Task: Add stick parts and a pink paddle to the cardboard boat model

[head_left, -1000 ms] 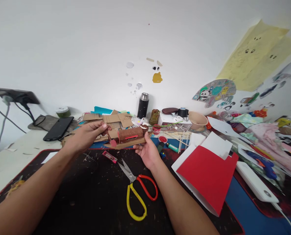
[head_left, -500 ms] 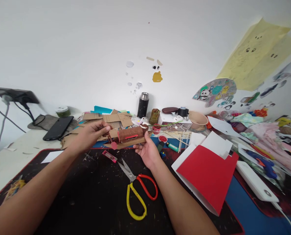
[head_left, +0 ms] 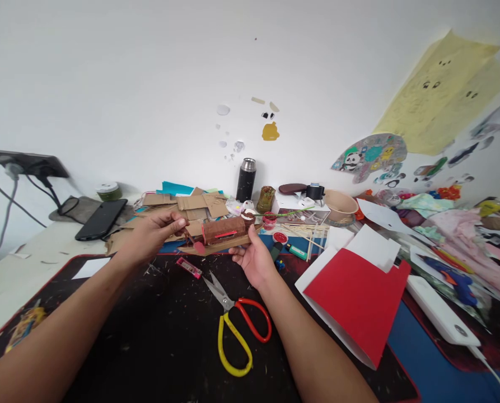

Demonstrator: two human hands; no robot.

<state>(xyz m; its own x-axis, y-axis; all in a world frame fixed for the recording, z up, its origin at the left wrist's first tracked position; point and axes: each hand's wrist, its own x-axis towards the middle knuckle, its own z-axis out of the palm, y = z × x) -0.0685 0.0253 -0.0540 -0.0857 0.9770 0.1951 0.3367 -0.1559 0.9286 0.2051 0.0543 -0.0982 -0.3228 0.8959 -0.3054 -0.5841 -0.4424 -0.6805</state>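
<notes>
One change: the red disc (head_left: 199, 247) had swung slightly rightward on the stick (head_left: 191, 238) pinched tightly by the left hand (head_left: 159, 229), suggesting fine adjustment, while the right hand (head_left: 256, 260), loosely curled, held the brown model (head_left: 222, 230) above the black mat (head_left: 149, 336).

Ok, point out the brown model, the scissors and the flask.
Brown model (head_left: 223, 227): head view, on its rolled upper part.
Scissors (head_left: 225, 303): head view, on the pivot.
Flask (head_left: 245, 183): head view, on its black body.
</notes>
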